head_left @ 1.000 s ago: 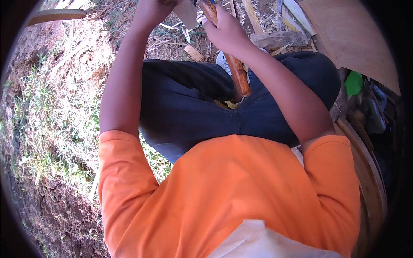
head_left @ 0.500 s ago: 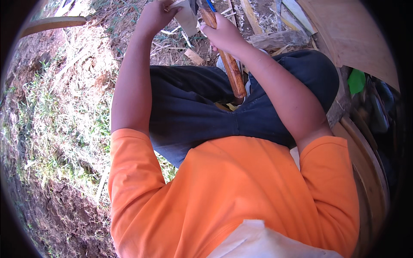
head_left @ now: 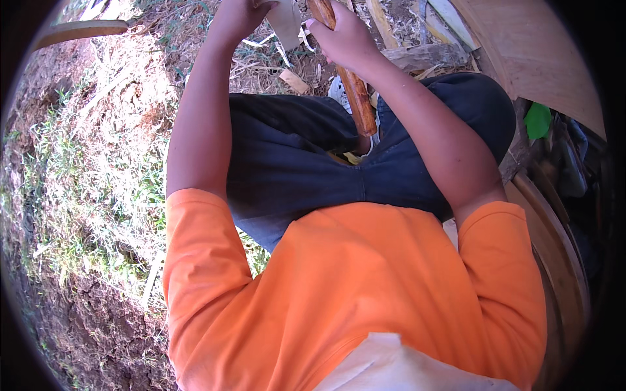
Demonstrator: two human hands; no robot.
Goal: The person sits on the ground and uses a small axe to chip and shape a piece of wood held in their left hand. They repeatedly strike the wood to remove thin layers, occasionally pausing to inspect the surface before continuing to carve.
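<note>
At the upper edge my left hand [head_left: 240,18] is closed on a pale flat piece of wood [head_left: 285,27]; its fingertips are partly cut off by the frame. My right hand [head_left: 350,40] wraps round a brown wooden tool handle [head_left: 358,99], just right of the pale piece. The handle slants down toward me, its butt end hanging over the gap between my bent legs. Whatever sits on its far end lies beyond the top edge, so I cannot tell which tool it is.
Wood shavings and a small offcut [head_left: 294,81] litter the ground ahead. A rough chunk of wood [head_left: 427,58] lies by my right knee. Large boards [head_left: 541,52] stand at the far right, near a green leaf-like piece [head_left: 538,121]. A curved wooden strip [head_left: 81,32] is far left.
Both hands have shifted slightly farther away, toward the top edge. The handle has moved up with my right hand, and the blue part beside its far end has left the view.
</note>
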